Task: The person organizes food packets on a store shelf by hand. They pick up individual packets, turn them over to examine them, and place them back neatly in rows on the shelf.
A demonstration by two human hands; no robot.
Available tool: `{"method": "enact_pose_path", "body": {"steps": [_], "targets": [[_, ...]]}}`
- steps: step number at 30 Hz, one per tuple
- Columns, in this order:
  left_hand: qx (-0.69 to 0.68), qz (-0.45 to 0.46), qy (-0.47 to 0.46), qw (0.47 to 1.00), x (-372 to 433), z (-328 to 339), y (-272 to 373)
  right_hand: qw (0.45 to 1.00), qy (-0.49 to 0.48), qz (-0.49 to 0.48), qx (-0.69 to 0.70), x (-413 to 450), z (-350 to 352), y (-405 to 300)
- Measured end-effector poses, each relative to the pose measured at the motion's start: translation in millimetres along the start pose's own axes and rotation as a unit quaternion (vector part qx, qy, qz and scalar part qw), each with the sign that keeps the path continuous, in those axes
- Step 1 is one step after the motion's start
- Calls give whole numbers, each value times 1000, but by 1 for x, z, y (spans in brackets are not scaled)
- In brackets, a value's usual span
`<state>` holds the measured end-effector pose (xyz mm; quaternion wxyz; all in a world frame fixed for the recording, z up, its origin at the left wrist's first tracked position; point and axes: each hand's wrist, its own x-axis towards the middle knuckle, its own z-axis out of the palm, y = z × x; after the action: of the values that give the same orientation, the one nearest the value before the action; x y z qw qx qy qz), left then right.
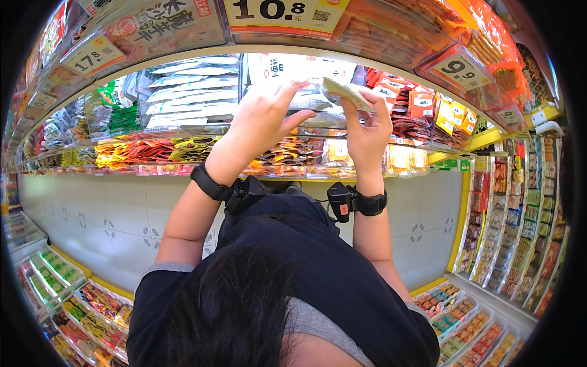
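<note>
My right hand [370, 124] grips a small pale snack packet [347, 94] between thumb and fingers, raised in front of the lit shelf. To its left is my left hand [266, 110], its thumb apart from the fingers and nothing seen in its grasp. Glare washes out those fingertips, so I cannot tell whether they touch anything. Behind both hands sits a clear bin of silvery packets [316, 103], partly hidden, with a white printed card [275, 66] at its back. White-silver packets [188, 96] lie stacked in the neighbouring bin on the left.
Red packets [419, 103] fill a bin to the right. A lower shelf holds yellow and red packets [137, 151]. Overhead, the upper shelf edge [257, 49] carries price tags [286, 16]. More stocked shelves [513, 220] stand right; snack bins [87, 316] lie behind me.
</note>
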<state>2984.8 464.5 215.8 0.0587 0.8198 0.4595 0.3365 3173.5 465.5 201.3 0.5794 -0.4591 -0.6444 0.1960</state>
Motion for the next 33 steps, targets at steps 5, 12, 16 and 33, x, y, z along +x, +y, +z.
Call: {"method": "enact_pose_path", "body": {"steps": [5, 12, 16, 33], "targets": [[33, -45, -38, 998, 3, 6, -7, 981, 47, 87, 165, 2, -5, 4], [22, -31, -4, 999, 1, 13, -19, 957, -63, 200, 203, 11, -11, 19], [25, -51, -45, 997, 9, 18, -26, 976, -36, 156, 148, 12, -5, 21], [90, -72, -108, 988, 23, 4, -25, 977, -73, -74, -188, 22, -10, 17]]}}
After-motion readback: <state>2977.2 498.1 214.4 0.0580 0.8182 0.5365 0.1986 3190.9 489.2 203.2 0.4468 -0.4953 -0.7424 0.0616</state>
